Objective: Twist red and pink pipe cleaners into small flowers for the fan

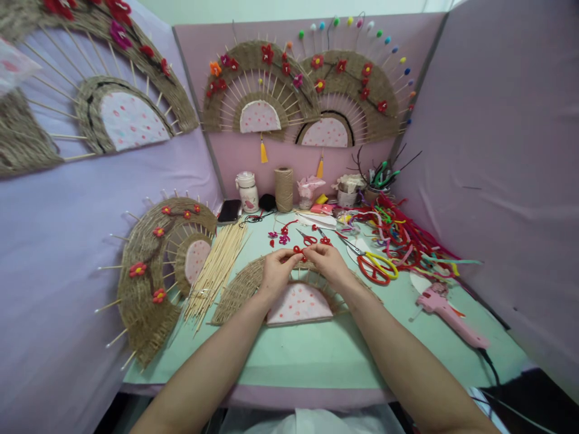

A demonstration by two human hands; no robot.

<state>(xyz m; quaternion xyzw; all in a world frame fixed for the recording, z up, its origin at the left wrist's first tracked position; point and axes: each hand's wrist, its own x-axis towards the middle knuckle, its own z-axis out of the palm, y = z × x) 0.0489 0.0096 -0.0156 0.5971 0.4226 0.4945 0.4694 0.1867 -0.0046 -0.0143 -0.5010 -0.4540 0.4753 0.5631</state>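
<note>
Over the top edge of a woven twine fan (239, 289), both of my hands meet at a small red pipe-cleaner flower (297, 249). My left hand (279, 269) pinches it from the left, and my right hand (326, 263) pinches it from the right. The fingertips partly hide the flower. The fan lies flat, with a pink-spotted half-round centre (299, 303) below my wrists. Just beyond my hands are small red-handled scissors (309, 239), a red pipe-cleaner piece (324, 241) and purple flowers (284, 239).
Large yellow-and-red scissors (377, 268) and a pink glue gun (452, 313) with a cord lie right. Pipe cleaners (407, 235) heap behind them. Bamboo sticks (217, 265) and another fan (149, 283) are left. A twine spool (284, 190), bottle (246, 191) and phone (229, 211) stand or lie at the back.
</note>
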